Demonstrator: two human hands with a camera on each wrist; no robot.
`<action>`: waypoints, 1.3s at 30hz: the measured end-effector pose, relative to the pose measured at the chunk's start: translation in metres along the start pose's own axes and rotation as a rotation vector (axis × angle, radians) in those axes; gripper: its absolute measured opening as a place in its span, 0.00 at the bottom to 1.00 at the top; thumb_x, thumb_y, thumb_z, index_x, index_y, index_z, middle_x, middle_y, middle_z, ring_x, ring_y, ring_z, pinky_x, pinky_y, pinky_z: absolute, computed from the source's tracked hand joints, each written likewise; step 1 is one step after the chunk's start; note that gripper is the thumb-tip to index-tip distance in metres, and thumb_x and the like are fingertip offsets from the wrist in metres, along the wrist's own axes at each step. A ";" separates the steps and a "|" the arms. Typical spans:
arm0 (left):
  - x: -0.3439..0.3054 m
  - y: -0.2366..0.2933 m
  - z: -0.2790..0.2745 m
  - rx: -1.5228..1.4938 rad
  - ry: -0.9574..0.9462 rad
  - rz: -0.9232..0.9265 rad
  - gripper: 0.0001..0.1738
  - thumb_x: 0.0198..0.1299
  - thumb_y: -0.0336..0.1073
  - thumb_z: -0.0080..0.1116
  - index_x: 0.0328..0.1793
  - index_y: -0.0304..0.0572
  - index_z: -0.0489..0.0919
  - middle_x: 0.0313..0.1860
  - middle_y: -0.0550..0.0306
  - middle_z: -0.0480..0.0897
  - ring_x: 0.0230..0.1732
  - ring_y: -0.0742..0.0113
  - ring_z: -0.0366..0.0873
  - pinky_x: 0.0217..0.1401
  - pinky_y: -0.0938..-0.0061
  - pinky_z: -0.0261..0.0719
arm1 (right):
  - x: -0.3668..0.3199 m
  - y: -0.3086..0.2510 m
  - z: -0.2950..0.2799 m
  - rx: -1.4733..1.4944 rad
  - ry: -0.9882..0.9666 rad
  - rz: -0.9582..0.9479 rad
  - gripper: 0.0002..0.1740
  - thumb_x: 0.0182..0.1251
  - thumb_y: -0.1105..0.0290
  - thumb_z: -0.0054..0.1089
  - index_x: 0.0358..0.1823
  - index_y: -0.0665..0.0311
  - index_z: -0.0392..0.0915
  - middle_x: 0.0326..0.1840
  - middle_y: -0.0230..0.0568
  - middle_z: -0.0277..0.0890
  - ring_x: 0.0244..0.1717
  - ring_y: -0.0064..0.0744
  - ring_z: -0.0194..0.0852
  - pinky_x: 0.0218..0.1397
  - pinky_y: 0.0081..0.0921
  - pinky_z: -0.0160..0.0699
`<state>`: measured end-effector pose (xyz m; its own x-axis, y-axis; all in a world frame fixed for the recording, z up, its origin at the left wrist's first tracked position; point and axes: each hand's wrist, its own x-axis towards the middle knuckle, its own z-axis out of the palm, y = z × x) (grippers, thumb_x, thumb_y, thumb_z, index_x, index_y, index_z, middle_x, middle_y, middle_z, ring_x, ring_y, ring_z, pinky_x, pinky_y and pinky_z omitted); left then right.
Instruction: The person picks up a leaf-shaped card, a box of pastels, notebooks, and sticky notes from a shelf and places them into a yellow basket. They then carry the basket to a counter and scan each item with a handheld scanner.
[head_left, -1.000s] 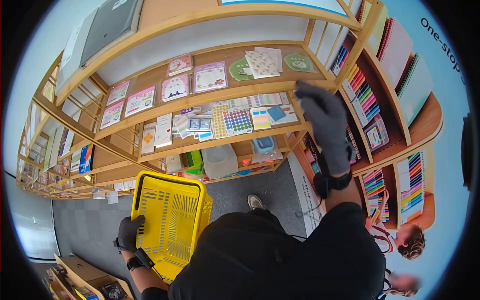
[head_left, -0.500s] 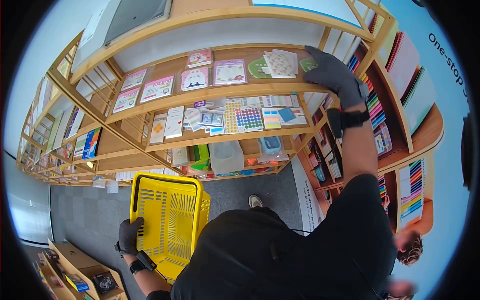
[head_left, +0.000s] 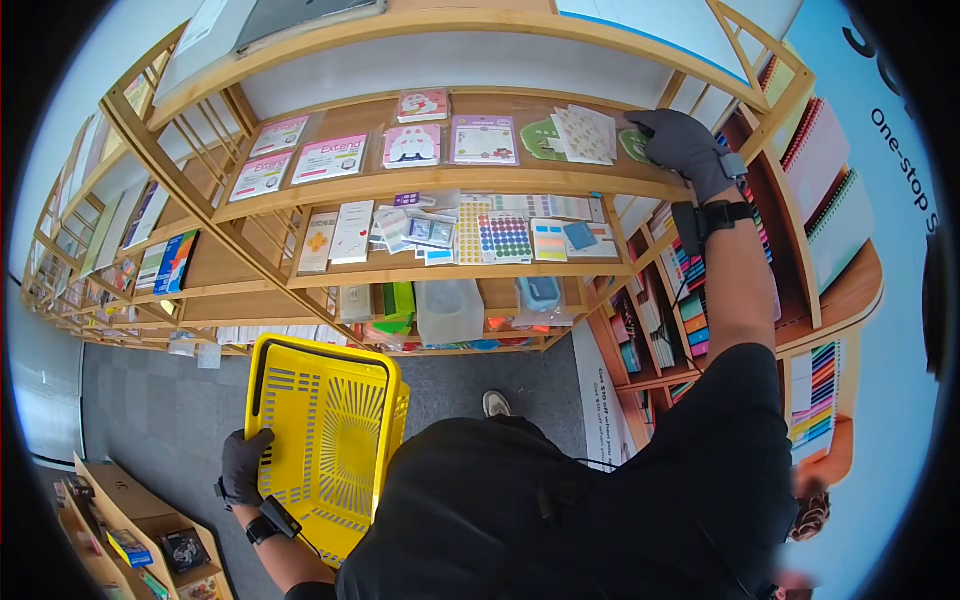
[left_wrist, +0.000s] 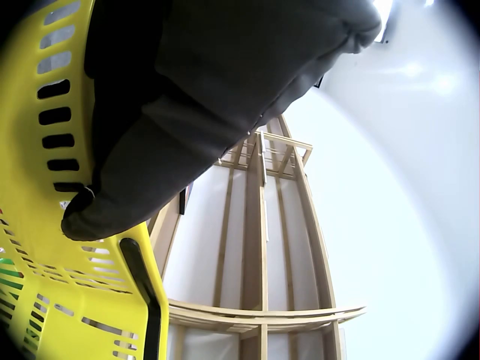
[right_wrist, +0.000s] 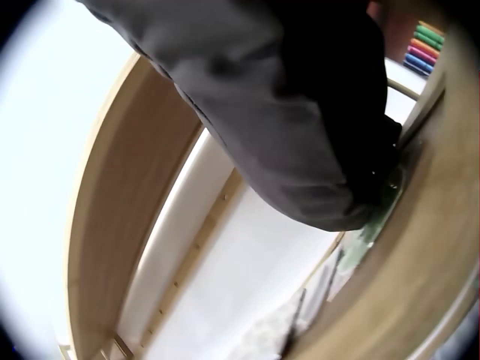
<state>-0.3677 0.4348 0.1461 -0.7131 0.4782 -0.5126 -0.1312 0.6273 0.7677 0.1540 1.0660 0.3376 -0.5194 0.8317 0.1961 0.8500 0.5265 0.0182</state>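
Observation:
My left hand (head_left: 243,467) grips the left rim of a yellow basket (head_left: 282,490), thumb over the edge; in the left wrist view the glove (left_wrist: 187,112) covers part of the basket wall (left_wrist: 34,180). On the upper shelf, at its right end, my right hand (head_left: 688,150) reaches over a round green packet (head_left: 634,146), fingers extended and partly covering it. The right wrist view has the gloved fingers (right_wrist: 277,127) against the green packet (right_wrist: 358,251); their tips are hidden. Beside it lie a patterned white packet (head_left: 583,135) and another green one (head_left: 540,140).
Pink-and-white packs (head_left: 330,157) and a purple-edged pad (head_left: 484,139) lie further left. The lower shelf holds sticker sheets (head_left: 505,238) and a blue packet (head_left: 579,236). A wooden post (head_left: 790,105) stands right of my right hand, before a printed wall.
My right hand has moved up from in front of the shelf's right end onto the green packet. The shelf has shifted right in view; my left hand still grips the basket.

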 end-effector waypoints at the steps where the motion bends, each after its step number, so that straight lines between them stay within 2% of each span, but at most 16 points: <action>1: 0.001 -0.001 0.001 -0.001 0.002 0.002 0.21 0.66 0.36 0.70 0.56 0.21 0.87 0.38 0.47 0.92 0.29 0.62 0.88 0.33 0.66 0.84 | -0.006 0.001 -0.010 0.108 -0.068 -0.003 0.48 0.50 0.61 0.76 0.80 0.54 0.78 0.64 0.53 0.88 0.64 0.50 0.87 0.69 0.37 0.84; 3: 0.004 0.000 0.000 0.006 0.012 0.010 0.21 0.66 0.36 0.70 0.56 0.21 0.87 0.38 0.47 0.92 0.28 0.62 0.88 0.33 0.67 0.84 | -0.015 -0.004 -0.026 0.218 -0.137 0.002 0.47 0.50 0.61 0.76 0.79 0.54 0.79 0.65 0.53 0.88 0.64 0.51 0.87 0.70 0.38 0.84; 6: 0.013 0.004 0.000 0.015 -0.004 0.019 0.21 0.66 0.36 0.70 0.55 0.22 0.87 0.38 0.48 0.91 0.28 0.63 0.88 0.33 0.67 0.84 | -0.019 -0.025 -0.038 0.070 -0.201 -0.080 0.45 0.52 0.61 0.74 0.78 0.54 0.79 0.64 0.55 0.88 0.63 0.54 0.88 0.70 0.39 0.84; 11: 0.022 0.012 0.006 0.035 -0.046 0.037 0.20 0.66 0.37 0.70 0.55 0.23 0.87 0.38 0.48 0.91 0.28 0.63 0.88 0.33 0.67 0.84 | -0.002 -0.039 -0.030 -0.148 -0.259 0.016 0.44 0.54 0.60 0.73 0.78 0.53 0.80 0.63 0.54 0.88 0.63 0.54 0.87 0.70 0.39 0.83; 14: 0.025 0.020 0.007 0.060 -0.055 0.044 0.20 0.65 0.37 0.70 0.55 0.23 0.87 0.38 0.48 0.91 0.29 0.63 0.88 0.33 0.68 0.83 | 0.000 -0.024 -0.010 -0.169 -0.059 -0.051 0.42 0.57 0.61 0.70 0.78 0.52 0.79 0.64 0.53 0.88 0.65 0.55 0.86 0.71 0.39 0.83; 15: 0.026 0.018 0.007 0.070 -0.060 0.045 0.20 0.65 0.37 0.71 0.55 0.23 0.88 0.38 0.48 0.91 0.29 0.63 0.88 0.33 0.68 0.83 | 0.001 -0.020 -0.009 -0.172 -0.063 -0.053 0.42 0.57 0.61 0.70 0.78 0.52 0.79 0.64 0.53 0.88 0.65 0.55 0.86 0.71 0.39 0.83; 19: 0.025 0.012 0.004 0.070 -0.037 0.023 0.20 0.65 0.37 0.71 0.55 0.24 0.88 0.38 0.49 0.91 0.29 0.64 0.88 0.34 0.68 0.83 | 0.009 -0.016 -0.015 -0.148 -0.096 -0.058 0.38 0.64 0.55 0.68 0.79 0.49 0.79 0.65 0.53 0.87 0.66 0.54 0.85 0.72 0.39 0.82; 22: 0.021 0.010 0.003 0.065 -0.019 0.018 0.20 0.65 0.36 0.71 0.54 0.24 0.88 0.38 0.50 0.91 0.29 0.64 0.88 0.34 0.68 0.84 | 0.021 -0.019 -0.020 0.124 -0.149 0.133 0.44 0.67 0.40 0.70 0.79 0.56 0.78 0.71 0.52 0.85 0.70 0.56 0.83 0.75 0.42 0.78; 23: 0.021 0.009 0.003 0.067 -0.012 0.013 0.20 0.65 0.36 0.71 0.54 0.24 0.88 0.38 0.50 0.91 0.29 0.64 0.88 0.34 0.68 0.84 | 0.022 -0.022 -0.015 0.124 -0.150 0.132 0.44 0.67 0.40 0.70 0.79 0.56 0.78 0.71 0.52 0.85 0.70 0.56 0.83 0.75 0.42 0.78; 26: 0.021 0.010 0.003 0.053 -0.023 0.016 0.19 0.65 0.36 0.71 0.54 0.25 0.88 0.37 0.50 0.91 0.30 0.64 0.88 0.34 0.68 0.84 | 0.022 -0.038 0.010 0.213 0.062 -0.025 0.54 0.60 0.34 0.75 0.81 0.61 0.75 0.73 0.56 0.83 0.71 0.56 0.82 0.76 0.41 0.77; 31: 0.019 0.008 0.003 0.053 -0.021 0.025 0.19 0.65 0.36 0.71 0.53 0.24 0.88 0.37 0.50 0.91 0.29 0.64 0.88 0.34 0.68 0.84 | 0.014 -0.072 0.012 0.249 -0.051 -0.067 0.53 0.62 0.38 0.75 0.83 0.59 0.72 0.72 0.60 0.82 0.72 0.57 0.81 0.77 0.38 0.76; 34: 0.013 0.013 0.007 0.078 -0.013 0.027 0.19 0.65 0.36 0.71 0.53 0.24 0.88 0.37 0.50 0.91 0.30 0.64 0.88 0.34 0.68 0.84 | 0.018 -0.075 0.004 0.278 -0.083 -0.179 0.55 0.57 0.40 0.79 0.84 0.58 0.72 0.74 0.58 0.81 0.71 0.56 0.81 0.77 0.39 0.76; 39: 0.008 0.014 0.008 0.082 -0.016 0.033 0.20 0.65 0.36 0.71 0.54 0.23 0.88 0.38 0.50 0.92 0.30 0.64 0.89 0.34 0.68 0.84 | 0.025 -0.077 0.004 0.260 -0.061 -0.252 0.52 0.57 0.46 0.81 0.83 0.59 0.73 0.73 0.56 0.82 0.70 0.54 0.82 0.77 0.39 0.77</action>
<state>-0.3698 0.4524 0.1491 -0.7049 0.5087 -0.4943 -0.0509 0.6589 0.7505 0.0757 1.0469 0.3376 -0.7205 0.6752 0.1579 0.6480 0.7367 -0.1934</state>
